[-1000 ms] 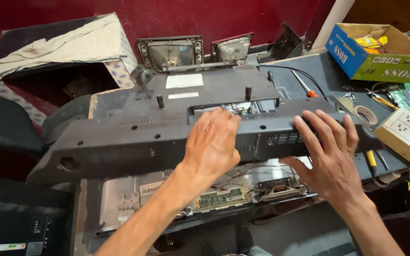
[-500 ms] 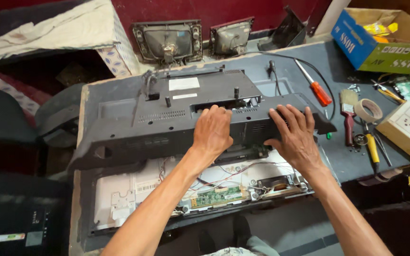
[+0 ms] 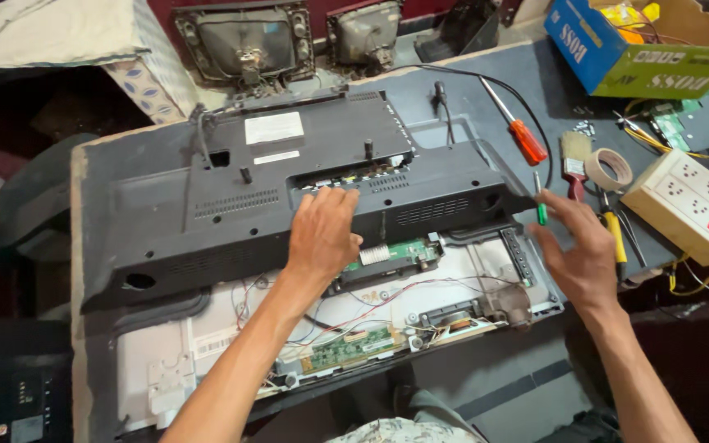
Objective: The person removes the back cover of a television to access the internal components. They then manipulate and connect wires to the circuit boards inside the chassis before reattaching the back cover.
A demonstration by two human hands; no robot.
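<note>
The fingers of the left hand lie spread flat on the black plastic back cover of a flat television, pressing near its front lip, holding nothing. The cover sits shifted toward the desk's far edge, baring the white inner panel with its green circuit boards and wires along the near edge. The right hand hovers open, fingers loosely fanned, at the cover's right end, just beside a small green-handled screwdriver. Toward the desk's right edge lie a red-handled screwdriver, a paintbrush, a tape roll and a cream power strip.
</note>
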